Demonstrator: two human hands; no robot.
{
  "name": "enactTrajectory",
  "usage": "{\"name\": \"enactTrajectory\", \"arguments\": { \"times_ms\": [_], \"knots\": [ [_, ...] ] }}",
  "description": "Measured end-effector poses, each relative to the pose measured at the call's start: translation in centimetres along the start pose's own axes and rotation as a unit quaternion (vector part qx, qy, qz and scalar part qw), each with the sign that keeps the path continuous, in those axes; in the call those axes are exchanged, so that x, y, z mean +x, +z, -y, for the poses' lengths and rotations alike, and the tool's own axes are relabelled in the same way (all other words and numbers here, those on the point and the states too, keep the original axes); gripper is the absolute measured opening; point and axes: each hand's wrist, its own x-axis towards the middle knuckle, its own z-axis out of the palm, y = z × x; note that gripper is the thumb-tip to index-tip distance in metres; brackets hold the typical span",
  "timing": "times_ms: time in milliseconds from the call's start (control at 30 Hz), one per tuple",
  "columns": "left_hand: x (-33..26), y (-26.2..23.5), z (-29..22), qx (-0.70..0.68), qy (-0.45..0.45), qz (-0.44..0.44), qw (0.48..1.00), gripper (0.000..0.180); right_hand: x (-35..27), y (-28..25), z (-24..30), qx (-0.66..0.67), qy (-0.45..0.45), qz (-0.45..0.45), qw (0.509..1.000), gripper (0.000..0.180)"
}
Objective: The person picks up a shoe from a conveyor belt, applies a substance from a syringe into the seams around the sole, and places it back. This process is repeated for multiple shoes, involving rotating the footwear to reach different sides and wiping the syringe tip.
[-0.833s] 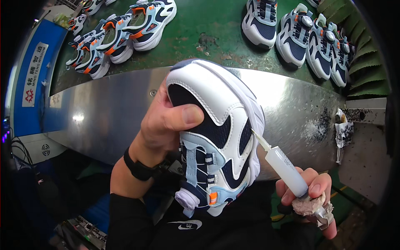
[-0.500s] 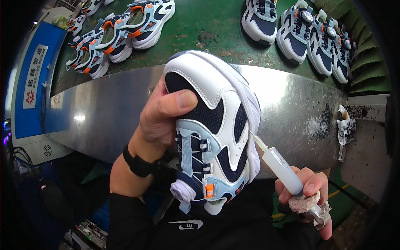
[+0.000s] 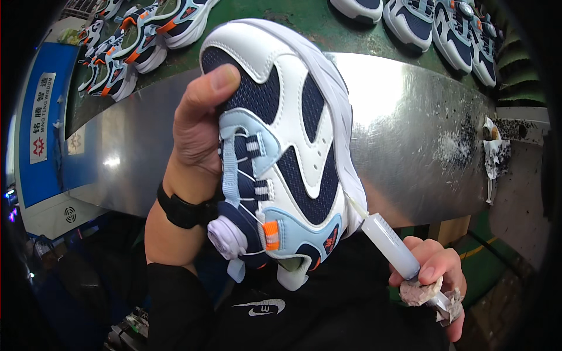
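Note:
My left hand (image 3: 202, 117) grips a sneaker (image 3: 301, 146) by its toe half, thumb pressed on the dark mesh. The shoe is white, navy and light blue with an orange tab; its toe points away from me and its side faces up. A wrapped lace dial hangs at its near left. Between the fingers of my right hand (image 3: 436, 266) is a syringe (image 3: 389, 243) with cloudy white contents and a pale nozzle. The nozzle tip meets the seam between upper and sole near the heel. Whitish wrapping surrounds the plunger end.
A metal-topped ledge (image 3: 404, 123) spans the view, smudged black and white at right. Beyond it, a green table (image 3: 281, 14) bears several similar sneakers (image 3: 410, 23) in groups left and right. A blue machine panel (image 3: 38, 123) stands at left; a stained white syringe-like item (image 3: 493, 152) hangs at right.
The sneaker and my left hand have shifted up and left in view. The syringe tip has moved along the sole seam from mid-shoe toward the heel. Both hands keep their hold.

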Motion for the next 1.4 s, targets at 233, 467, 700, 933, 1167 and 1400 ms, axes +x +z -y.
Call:
{"name": "enactTrajectory", "arguments": {
  "times_ms": [233, 467, 700, 933, 1167, 1400],
  "knots": [
    [0.4, -0.8, -0.2, -0.06, -0.037, 0.036, 0.997, 0.038, -1.9, -1.0, -0.2, -0.013, 0.025, 0.048, 0.998, 0.079],
    [0.6, -1.7, -1.2, -0.051, -0.049, 0.045, 0.996, 0.037, -2.9, -0.3, -0.6, -0.004, 0.021, 0.002, 1.0, 0.079],
    [-1.5, -3.6, -3.4, 0.009, -0.074, 0.006, 0.997, 0.037, -3.1, -1.4, -1.6, 0.009, 0.003, 0.001, 1.0, 0.081],
    [-6.5, -3.6, -4.2, 0.252, -0.01, -0.187, 0.949, 0.034, -2.0, -2.3, -2.7, -0.016, -0.022, 0.043, 0.999, 0.09],
    [-10.8, -3.4, -4.7, 0.467, -0.01, -0.213, 0.858, 0.048, -0.8, -2.4, -4.1, -0.07, -0.042, 0.074, 0.994, 0.097],
    [-16.1, -3.8, -3.2, 0.316, -0.037, -0.299, 0.9, 0.02, 0.0, -1.3, -5.3, -0.093, -0.043, 0.085, 0.991, 0.1]
  ]
}}
